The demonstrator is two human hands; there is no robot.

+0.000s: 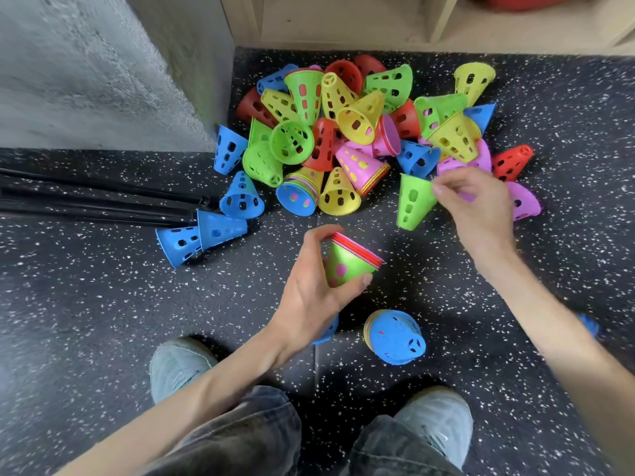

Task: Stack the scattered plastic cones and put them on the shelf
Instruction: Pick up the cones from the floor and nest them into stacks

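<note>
Nearest, below the fingers of both hands, a blue-topped stack of cones (pixel 395 336) is seen lying on its side on the speckled floor (pixel 103 321), between two grey shoes (pixel 178 365). A short stack with a green cone outermost (pixel 347 264) is gripped by the left hand (pixel 316 286), its thumb and fingers curled round it, red rims uppermost. To the right, a single green cone (pixel 414 202) is pinched at its rim by the fingertips of the right hand (pixel 477 204). Beyond both sets of fingers, a heap of loose cones (pixel 343 132) is spread over the floor. Farthest off, the wooden shelf (pixel 343 22) is seen.
</note>
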